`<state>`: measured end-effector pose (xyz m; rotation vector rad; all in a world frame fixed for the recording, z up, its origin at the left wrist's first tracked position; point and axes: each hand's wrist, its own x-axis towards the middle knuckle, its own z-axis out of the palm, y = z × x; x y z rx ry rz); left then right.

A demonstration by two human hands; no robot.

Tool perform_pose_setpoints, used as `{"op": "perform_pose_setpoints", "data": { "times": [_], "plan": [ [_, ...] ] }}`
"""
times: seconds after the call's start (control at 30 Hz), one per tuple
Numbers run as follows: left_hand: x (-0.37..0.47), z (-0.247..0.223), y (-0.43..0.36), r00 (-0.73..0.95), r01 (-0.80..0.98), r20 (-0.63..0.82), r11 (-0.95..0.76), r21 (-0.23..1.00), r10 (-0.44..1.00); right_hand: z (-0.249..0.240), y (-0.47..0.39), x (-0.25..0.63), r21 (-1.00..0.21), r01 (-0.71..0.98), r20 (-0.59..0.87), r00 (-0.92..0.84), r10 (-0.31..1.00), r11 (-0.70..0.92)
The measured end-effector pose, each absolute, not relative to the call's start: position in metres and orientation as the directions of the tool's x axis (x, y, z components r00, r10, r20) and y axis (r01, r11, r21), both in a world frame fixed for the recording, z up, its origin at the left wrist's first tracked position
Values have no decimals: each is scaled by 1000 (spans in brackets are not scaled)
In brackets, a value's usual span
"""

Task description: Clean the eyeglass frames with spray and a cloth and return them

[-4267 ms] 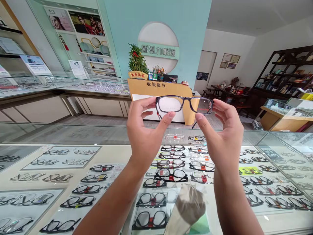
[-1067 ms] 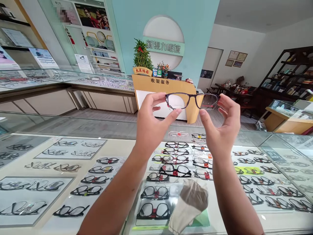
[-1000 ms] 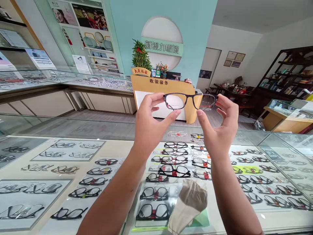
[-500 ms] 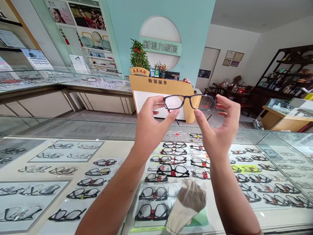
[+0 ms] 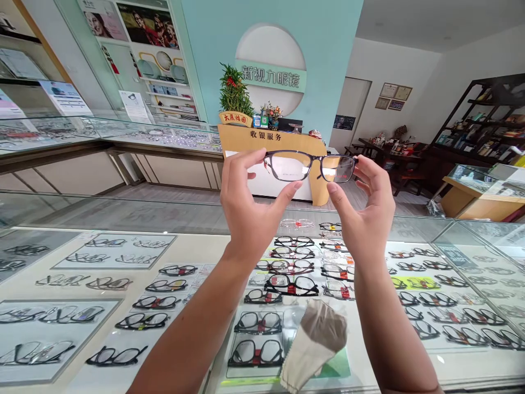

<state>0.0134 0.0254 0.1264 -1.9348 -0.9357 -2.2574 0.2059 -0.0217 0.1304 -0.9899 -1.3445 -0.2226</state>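
A pair of dark-framed eyeglasses (image 5: 315, 159) is held up in front of me, above the glass counter. My left hand (image 5: 254, 197) grips its left end with thumb and fingers. The right end is in the fingers of my right hand (image 5: 365, 202), with the thumb below the lens. Small printing shows on the clear lenses. On the counter below, between my forearms, a crumpled beige and grey cleaning cloth (image 5: 318, 339) lies next to rows of eyeglasses (image 5: 292, 284).
The glass display counter (image 5: 197, 216) spreads across the front, with more eyeglasses (image 5: 141, 321) on its left and right. Beyond it stands a wooden cashier desk (image 5: 318, 189) with a potted plant (image 5: 235, 93). Another display case (image 5: 164, 137) runs along the left.
Both hands have turned the eyeglasses, so the left lens looks larger and the right one narrower. The left hand has shifted slightly left and up; the cloth has not moved.
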Motion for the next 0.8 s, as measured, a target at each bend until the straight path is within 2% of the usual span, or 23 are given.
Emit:
{"op": "perform_pose_setpoints", "data": {
  "times": [0.17, 0.27, 0.67, 0.8],
  "plan": [
    [13, 123, 32, -239, 473, 933, -807, 354, 269, 128, -18, 207, -488, 636, 866, 269, 421, 598],
    [14, 120, 37, -238, 474, 934, -808, 350, 265, 129, -19, 207, -473, 648, 875, 264, 406, 597],
    [16, 114, 52, -207, 266, 855, -813, 518, 476, 133, -28, 203, -434, 659, 895, 236, 379, 614],
    [16, 114, 51, -198, 279, 869, -823, 494, 454, 131, -27, 203, -447, 635, 891, 255, 375, 630]
  ]
}}
